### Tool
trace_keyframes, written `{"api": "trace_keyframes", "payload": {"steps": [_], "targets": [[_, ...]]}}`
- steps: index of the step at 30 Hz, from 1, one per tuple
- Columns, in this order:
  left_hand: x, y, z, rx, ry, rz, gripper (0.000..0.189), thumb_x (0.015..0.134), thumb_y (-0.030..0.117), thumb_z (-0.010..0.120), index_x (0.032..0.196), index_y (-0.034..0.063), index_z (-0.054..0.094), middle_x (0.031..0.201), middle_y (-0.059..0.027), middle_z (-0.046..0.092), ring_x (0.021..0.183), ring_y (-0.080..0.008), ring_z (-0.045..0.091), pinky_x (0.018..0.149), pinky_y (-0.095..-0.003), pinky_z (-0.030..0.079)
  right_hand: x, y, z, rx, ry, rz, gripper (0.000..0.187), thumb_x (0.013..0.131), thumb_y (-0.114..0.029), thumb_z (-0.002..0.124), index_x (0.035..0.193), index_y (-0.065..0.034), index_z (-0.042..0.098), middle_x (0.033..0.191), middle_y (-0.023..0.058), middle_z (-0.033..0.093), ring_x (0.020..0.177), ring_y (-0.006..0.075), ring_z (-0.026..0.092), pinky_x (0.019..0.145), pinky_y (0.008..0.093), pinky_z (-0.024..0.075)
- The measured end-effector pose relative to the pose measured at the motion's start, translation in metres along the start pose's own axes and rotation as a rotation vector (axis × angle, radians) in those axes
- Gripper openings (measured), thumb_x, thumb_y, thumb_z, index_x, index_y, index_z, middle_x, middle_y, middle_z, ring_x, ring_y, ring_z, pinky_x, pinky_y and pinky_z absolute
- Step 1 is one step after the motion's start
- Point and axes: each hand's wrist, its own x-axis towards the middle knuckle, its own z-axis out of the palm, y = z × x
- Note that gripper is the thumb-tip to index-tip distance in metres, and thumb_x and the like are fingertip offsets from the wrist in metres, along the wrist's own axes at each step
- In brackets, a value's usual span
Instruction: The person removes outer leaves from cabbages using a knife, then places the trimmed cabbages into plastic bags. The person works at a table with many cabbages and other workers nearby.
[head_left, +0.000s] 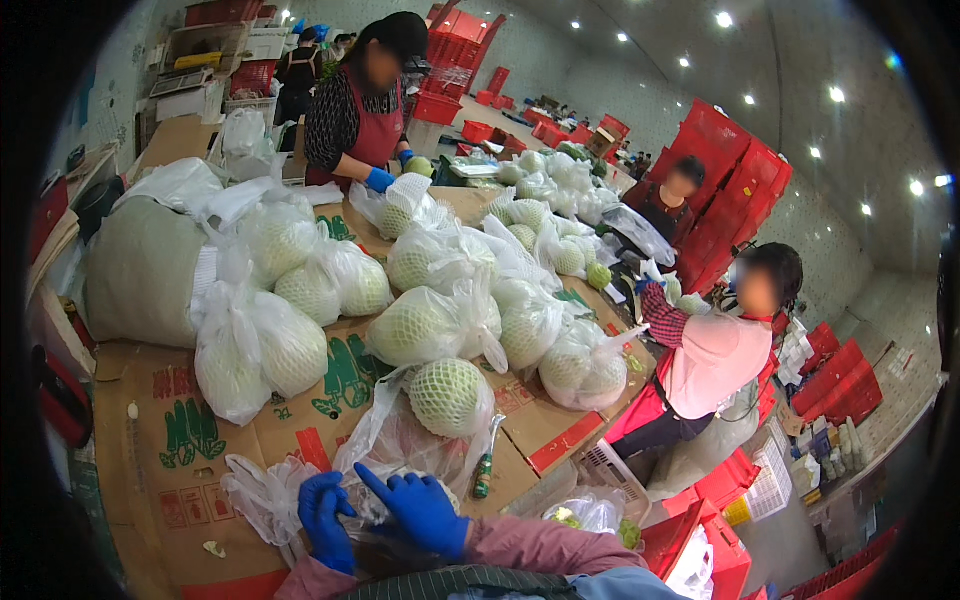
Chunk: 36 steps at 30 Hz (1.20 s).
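My left hand (327, 523), in a blue glove, is at the bottom centre with its fingers bent beside a crumpled clear plastic bag (271, 499). My right hand (424, 510), gloved alike, lies over another clear bag (375, 442), index finger stretched towards the left hand; whether either hand grips the plastic cannot be made out. A round pale green vegetable in a white foam net (451, 397) rests at that bag's upper part, and something else netted is partly hidden beneath my right hand. A knife with a green patterned handle (484, 474) lies just right of the bag.
Bagged, netted vegetables (416, 326) cover the middle of the cardboard-topped table (247, 450). A large full sack (146, 270) stands left. Co-workers stand at the far side (360, 112) and the right (720, 352). Red crates (697, 547) and a white basket (615, 480) are lower right.
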Motion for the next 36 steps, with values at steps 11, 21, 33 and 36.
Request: {"api": "trace_keyframes", "payload": {"steps": [11, 21, 33, 36], "targets": [[-0.013, -0.059, -0.013, 0.106, -0.216, -0.423, 0.032, 0.095, 0.025, 0.052, 0.115, 0.0013, 0.056, 0.102, -0.0084, 0.063, 0.090, -0.0171, 0.062, 0.076, -0.0300, 0.050, -0.019, 0.038, -0.030, 1.203, 0.709, 0.410, 0.018, 0.081, -0.013, 0.074, 0.090, 0.0011, 0.067, 0.082, 0.0021, 0.067, 0.074, 0.0075, 0.059, 0.068, 0.0232, 0.0479], [-0.001, -0.043, -0.014, -0.260, -0.302, -0.394, 0.043, 0.098, 0.033, 0.045, 0.127, 0.0015, 0.049, 0.116, -0.0102, 0.059, 0.101, -0.0197, 0.058, 0.086, -0.0344, 0.048, 0.002, 0.051, -0.043, 1.385, 0.928, 0.453, 0.014, 0.084, -0.013, 0.070, 0.087, 0.0000, 0.067, 0.077, -0.0025, 0.063, 0.069, 0.0054, 0.054, 0.065, 0.0207, 0.0430], [-0.031, 0.036, -0.011, 0.174, -0.641, -0.252, 0.035, 0.098, 0.014, 0.044, 0.130, 0.0006, 0.046, 0.124, -0.0106, 0.055, 0.110, -0.0205, 0.054, 0.097, -0.0352, 0.042, 0.056, 0.031, -0.051, 1.144, 0.530, 0.351, 0.019, 0.082, -0.017, 0.073, 0.082, -0.0008, 0.064, 0.071, -0.0025, 0.057, 0.066, 0.0054, 0.050, 0.060, 0.0226, 0.0419], [-0.017, 0.030, -0.028, 0.309, -0.463, 0.125, 0.030, 0.096, 0.009, 0.045, 0.124, -0.0019, 0.050, 0.119, -0.0103, 0.057, 0.108, -0.0188, 0.054, 0.093, -0.0321, 0.042, 0.059, 0.037, -0.071, 1.352, 0.697, 0.247, 0.019, 0.083, -0.015, 0.073, 0.076, -0.0018, 0.062, 0.070, -0.0038, 0.055, 0.067, 0.0038, 0.048, 0.058, 0.0228, 0.0410]]}}
